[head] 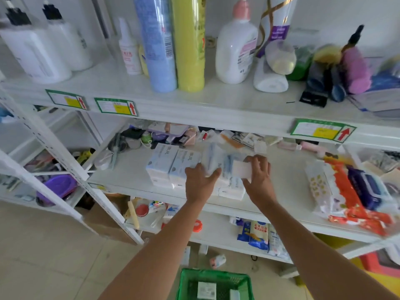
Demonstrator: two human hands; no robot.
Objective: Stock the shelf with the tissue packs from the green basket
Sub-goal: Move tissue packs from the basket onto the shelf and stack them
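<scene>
A white metal shelf (pixel 129 172) with several tiers fills most of the view. On its top tier stand a tall blue can (pixel 158 50), a yellow can (pixel 190 48) touching it, and a white pump bottle with a pink cap (pixel 234 50). The front edges carry green-bordered price labels (pixel 115 106). At the right of the middle tier lies a red-and-white wrapped package (pixel 346 191), with a dark blue wipes pack (pixel 368 189) just beside it. On the floor below, at the bottom edge of the view, sits the green basket (pixel 186 282), and a few pale packs (pixel 206 290) lie inside it. On the middle tier, near the front edge, pale blue-and-white tissue packs (pixel 173 163) stand side by side and touch. More packs (pixel 231 189) lie stacked right of them, under the person's reach. Both bare arms stretch to this spot. The right hand (pixel 258 176) has its fingers curled over the top of a small white tissue pack (pixel 241 169) and grips it above the stack. The left hand (pixel 200 180) is spread with fingers relaxed, its thumb against a blurred pack (pixel 214 159) between the two hands. The blur hides whether it grips that pack.
</scene>
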